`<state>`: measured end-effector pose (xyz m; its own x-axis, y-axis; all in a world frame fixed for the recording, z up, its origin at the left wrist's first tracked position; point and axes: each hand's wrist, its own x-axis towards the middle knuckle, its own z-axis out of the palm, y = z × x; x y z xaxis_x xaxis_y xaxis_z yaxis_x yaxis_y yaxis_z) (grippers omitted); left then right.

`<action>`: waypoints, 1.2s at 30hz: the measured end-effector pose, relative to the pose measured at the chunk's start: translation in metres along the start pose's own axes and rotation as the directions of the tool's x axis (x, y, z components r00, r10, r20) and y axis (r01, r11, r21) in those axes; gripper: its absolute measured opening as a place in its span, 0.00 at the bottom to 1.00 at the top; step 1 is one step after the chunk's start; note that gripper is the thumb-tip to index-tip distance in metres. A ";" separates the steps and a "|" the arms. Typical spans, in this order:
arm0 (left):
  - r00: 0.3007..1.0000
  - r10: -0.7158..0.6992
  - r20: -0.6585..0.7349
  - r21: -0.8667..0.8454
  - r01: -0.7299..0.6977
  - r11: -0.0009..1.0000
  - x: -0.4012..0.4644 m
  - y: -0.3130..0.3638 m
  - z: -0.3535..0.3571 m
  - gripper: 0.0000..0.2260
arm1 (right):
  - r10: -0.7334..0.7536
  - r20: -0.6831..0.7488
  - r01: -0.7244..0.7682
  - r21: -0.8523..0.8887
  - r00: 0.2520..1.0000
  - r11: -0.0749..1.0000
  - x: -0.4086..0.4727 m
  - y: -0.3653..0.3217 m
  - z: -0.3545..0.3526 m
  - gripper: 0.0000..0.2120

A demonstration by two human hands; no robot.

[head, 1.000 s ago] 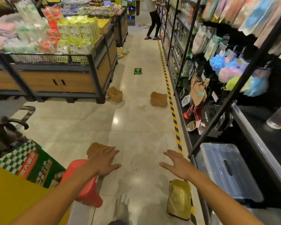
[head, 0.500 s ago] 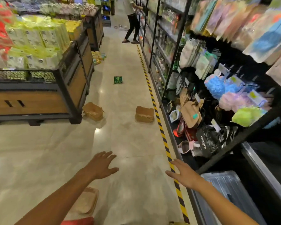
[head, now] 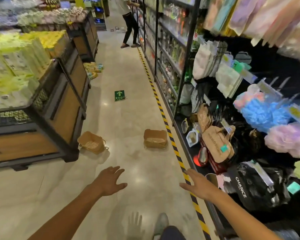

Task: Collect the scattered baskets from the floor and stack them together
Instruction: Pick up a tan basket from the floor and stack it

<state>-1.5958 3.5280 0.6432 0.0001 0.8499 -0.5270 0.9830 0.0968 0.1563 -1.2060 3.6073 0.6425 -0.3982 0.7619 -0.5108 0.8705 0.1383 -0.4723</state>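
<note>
Ahead, baskets [head: 155,138] — beyond spread fingers [head: 115,170]

Two light brown woven baskets, one at centre left [head: 92,142] and one at centre right [head: 155,138], lie on the glossy beige floor [head: 125,118]. A yellow and black striped tape [head: 164,118] runs along the right. A green sign with white arrow [head: 119,95] is in the middle. Yellow-green packages [head: 16,66] fill the upper left, above a black-framed brown wooden stand [head: 66,108]. Blue and pink puffs [head: 267,118] hang at right.
</note>
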 end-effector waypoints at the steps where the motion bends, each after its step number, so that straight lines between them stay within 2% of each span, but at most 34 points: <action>1: 1.000 -0.012 -0.003 0.001 0.012 1.000 0.022 -0.004 -0.017 0.35 | 0.005 0.009 -0.005 0.000 1.000 1.000 0.024 0.001 -0.016 0.38; 6: 0.997 -0.045 -0.070 -0.051 0.041 0.998 0.114 -0.019 -0.094 0.35 | 0.004 0.028 -0.004 0.008 1.000 1.000 0.137 -0.006 -0.101 0.37; 9: 0.997 -0.049 -0.059 -0.086 0.044 0.995 0.156 -0.028 -0.119 0.35 | 0.001 0.036 -0.002 0.021 0.999 1.000 0.193 -0.018 -0.134 0.38; 12: 0.999 -0.048 -0.016 -0.091 0.047 0.995 0.211 -0.044 -0.141 0.35 | 0.007 0.052 -0.008 0.017 0.999 1.000 0.253 -0.025 -0.159 0.40; 16: 1.000 -0.016 0.007 -0.091 0.017 0.996 0.300 -0.068 -0.171 0.35 | 0.022 0.043 -0.024 0.039 0.999 0.999 0.326 -0.034 -0.185 0.37; 19: 0.999 0.005 0.049 -0.088 -0.001 0.996 0.363 -0.083 -0.195 0.35 | 0.080 0.057 -0.082 0.032 0.995 0.996 0.372 -0.038 -0.199 0.36; 25: 0.995 0.044 0.090 -0.048 -0.040 0.998 0.483 -0.106 -0.241 0.37 | 0.189 0.065 -0.190 0.018 0.980 0.982 0.456 -0.038 -0.226 0.44; 31: 0.987 -0.003 0.162 -0.106 0.021 0.994 0.597 -0.113 -0.225 0.40 | 0.253 0.113 -0.261 0.059 0.961 0.964 0.551 -0.007 -0.236 0.45; 36: 0.973 -0.061 0.225 -0.138 0.094 0.986 0.706 -0.115 -0.153 0.42 | 0.264 0.174 -0.272 0.022 0.949 0.962 0.668 0.061 -0.189 0.44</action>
<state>-1.7369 4.1960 0.3813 -0.0186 0.7042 -0.7098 0.9438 0.2466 0.2199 -1.3646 4.2442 0.4084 -0.1983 0.6490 -0.7345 0.9394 -0.0881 -0.3314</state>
